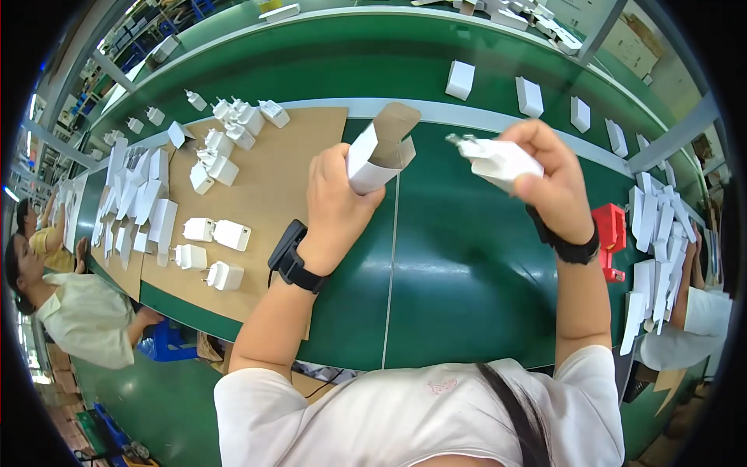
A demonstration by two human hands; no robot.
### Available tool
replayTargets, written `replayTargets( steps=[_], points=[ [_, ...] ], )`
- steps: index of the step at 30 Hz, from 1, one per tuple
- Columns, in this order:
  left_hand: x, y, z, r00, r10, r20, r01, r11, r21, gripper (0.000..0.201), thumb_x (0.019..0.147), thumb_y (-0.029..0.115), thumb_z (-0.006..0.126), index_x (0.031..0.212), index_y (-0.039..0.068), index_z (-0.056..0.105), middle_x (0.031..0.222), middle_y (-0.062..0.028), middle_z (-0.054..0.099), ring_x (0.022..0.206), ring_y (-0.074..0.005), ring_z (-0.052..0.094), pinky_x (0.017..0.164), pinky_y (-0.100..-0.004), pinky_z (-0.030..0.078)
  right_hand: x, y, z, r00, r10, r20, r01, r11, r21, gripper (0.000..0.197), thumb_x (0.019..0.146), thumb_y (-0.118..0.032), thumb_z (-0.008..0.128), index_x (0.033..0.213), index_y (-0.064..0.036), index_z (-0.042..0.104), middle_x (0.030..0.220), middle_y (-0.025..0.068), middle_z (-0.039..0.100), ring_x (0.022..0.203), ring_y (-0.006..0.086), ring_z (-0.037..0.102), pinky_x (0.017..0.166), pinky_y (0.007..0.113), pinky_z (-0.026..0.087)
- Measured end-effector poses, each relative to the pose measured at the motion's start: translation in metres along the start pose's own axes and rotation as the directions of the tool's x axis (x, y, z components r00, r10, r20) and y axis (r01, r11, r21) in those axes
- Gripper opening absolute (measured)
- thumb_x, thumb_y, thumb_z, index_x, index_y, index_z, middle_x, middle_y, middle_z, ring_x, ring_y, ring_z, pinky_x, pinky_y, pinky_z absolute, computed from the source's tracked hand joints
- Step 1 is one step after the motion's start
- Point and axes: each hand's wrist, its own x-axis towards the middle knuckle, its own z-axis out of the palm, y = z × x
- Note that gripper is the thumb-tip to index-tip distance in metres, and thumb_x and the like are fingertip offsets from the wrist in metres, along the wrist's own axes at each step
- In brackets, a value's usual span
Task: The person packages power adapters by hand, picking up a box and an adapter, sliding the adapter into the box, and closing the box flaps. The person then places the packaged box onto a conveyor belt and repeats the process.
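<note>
A small white box (370, 161) is gripped in my left hand (334, 196), its flaps raised and its open end tilted up toward the right. Across from it, my right hand (556, 175) pinches a white plug charger (502, 161), whose metal pins point left toward the box. The two things are apart, above the green tabletop (459, 265). To the left of my left hand, several white chargers (232, 235) lie on a sheet of brown cardboard (288, 156), with another cluster of chargers (241, 117) farther back.
Flat white boxes (136, 194) pile up at the left; more white boxes (657, 233) heap at the right beside a red tool (611, 233). Beyond a pale rail, a green belt carries spaced white boxes (529, 97) and chargers. People sit at left (85, 319) and right (704, 319).
</note>
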Motion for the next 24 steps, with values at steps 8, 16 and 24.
replayTargets(
  steps=[8, 16, 24],
  points=[
    [-0.004, 0.011, 0.009, 0.989, 0.147, -0.001, -0.147, 0.989, 0.029, 0.051, 0.059, 0.002, 0.073, 0.102, 0.001, 0.044, 0.091, -0.0161, 0.052, 0.083, -0.0346, 0.049, 0.07, -0.0415, 0.041, 0.043, -0.006, 0.018, 0.991, 0.126, 0.044, -0.076, 0.803, -0.591, 0.026, 0.076, -0.016, 0.067, 0.096, -0.0008, 0.061, 0.08, 0.0025, 0.062, 0.07, 0.0081, 0.056, 0.061, 0.022, 0.045],
    [-0.009, 0.007, 0.015, 1.0, -0.017, -0.003, 0.017, 0.999, -0.047, 0.059, 0.062, 0.009, 0.076, 0.108, -0.002, 0.041, 0.096, -0.0194, 0.052, 0.087, -0.0359, 0.051, 0.074, -0.0421, 0.043, 0.075, -0.01, 0.027, 0.998, 0.004, 0.055, 0.032, 0.766, -0.642, 0.032, 0.075, -0.018, 0.073, 0.099, -0.0015, 0.058, 0.084, 0.0041, 0.061, 0.067, 0.0068, 0.057, 0.055, 0.019, 0.045],
    [-0.008, 0.001, 0.012, 0.99, -0.133, -0.048, 0.129, 0.987, -0.092, 0.063, 0.064, 0.019, 0.079, 0.109, -0.003, 0.04, 0.097, -0.0202, 0.054, 0.09, -0.0328, 0.055, 0.076, -0.0392, 0.046, 0.07, 0.029, 0.051, 0.925, -0.367, 0.095, 0.347, 0.72, -0.6, 0.035, 0.074, -0.013, 0.073, 0.106, -0.006, 0.062, 0.096, 0.0047, 0.061, 0.078, 0.0112, 0.055, 0.062, 0.021, 0.044]
  ],
)
